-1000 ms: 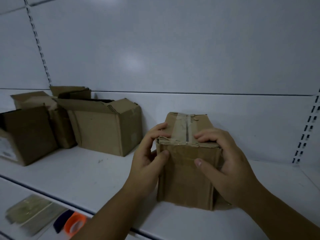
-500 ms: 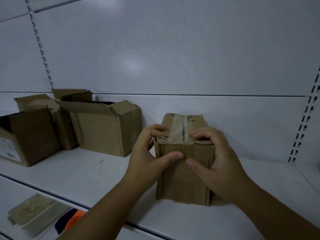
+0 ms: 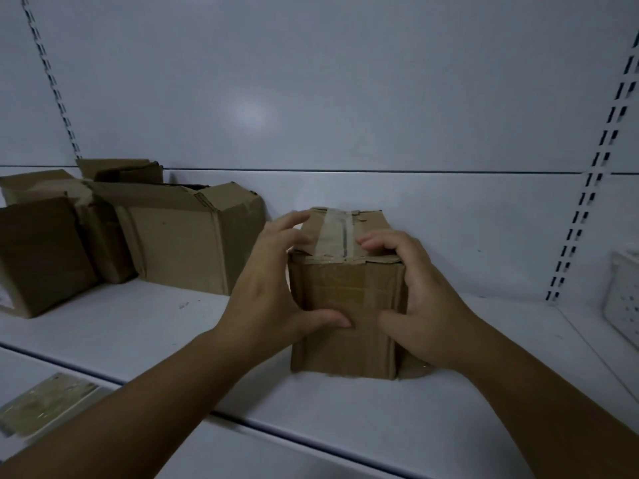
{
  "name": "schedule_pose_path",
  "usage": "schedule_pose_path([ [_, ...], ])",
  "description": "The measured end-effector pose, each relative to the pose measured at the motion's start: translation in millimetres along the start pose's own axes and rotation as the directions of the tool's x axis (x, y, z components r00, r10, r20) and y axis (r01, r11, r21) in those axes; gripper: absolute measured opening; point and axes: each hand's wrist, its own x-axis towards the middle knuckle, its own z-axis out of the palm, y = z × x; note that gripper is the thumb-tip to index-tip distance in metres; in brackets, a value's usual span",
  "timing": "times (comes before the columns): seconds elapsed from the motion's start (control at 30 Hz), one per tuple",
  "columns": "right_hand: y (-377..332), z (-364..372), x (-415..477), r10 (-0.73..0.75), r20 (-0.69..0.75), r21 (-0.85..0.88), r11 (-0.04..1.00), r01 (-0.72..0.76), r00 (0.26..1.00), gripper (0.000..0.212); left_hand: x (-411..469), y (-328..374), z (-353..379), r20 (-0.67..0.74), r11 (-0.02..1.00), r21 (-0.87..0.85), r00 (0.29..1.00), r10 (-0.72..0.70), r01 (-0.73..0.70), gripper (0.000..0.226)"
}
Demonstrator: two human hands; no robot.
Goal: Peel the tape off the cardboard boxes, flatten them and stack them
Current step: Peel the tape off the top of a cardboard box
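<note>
A small brown cardboard box [image 3: 345, 292] stands upright on the white shelf [image 3: 145, 326], its top flaps closed under a strip of clear tape [image 3: 337, 233]. My left hand [image 3: 273, 292] grips the box's left side, thumb pressed on the front face, fingers spread over the top left flap. My right hand [image 3: 418, 305] clasps the right side, fingertips on the top right flap beside the tape, thumb on the front face. Both thumbs sit low on the front, near each other.
Several opened cardboard boxes [image 3: 179, 247] crowd the shelf's back left. A flattened piece of cardboard [image 3: 45, 406] lies on the lower shelf at bottom left. A white perforated basket [image 3: 622, 295] stands at the right edge. Slotted uprights run up the back wall.
Both thumbs have slid down the box's front face. My left fingers have lifted and spread over the top flap. The view has come closer to the box.
</note>
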Motion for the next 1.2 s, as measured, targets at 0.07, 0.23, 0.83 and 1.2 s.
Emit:
schedule_pose_path([
  [0.07,1,-1,0,-0.011,0.002,-0.024,1.000,0.011,1.000,0.066,-1,2,1,0.029,0.998,-0.011,0.998,-0.054,0.055,0.078],
  [0.23,3,-2,0,-0.049,-0.049,-0.084,0.995,0.044,0.998,0.046,9,7,-14,0.128,0.933,-0.232,0.960,-0.251,0.275,0.060],
  [0.83,7,-18,10,0.028,0.031,0.281,0.959,-0.036,0.999,0.031,84,8,-59,0.528,0.948,0.061,0.816,0.233,-0.311,0.034],
  [1.2,5,-13,9,0.089,0.026,0.223,0.970,-0.093,0.996,0.027,81,8,-48,0.577,0.876,0.027,0.723,0.379,-0.481,0.016],
])
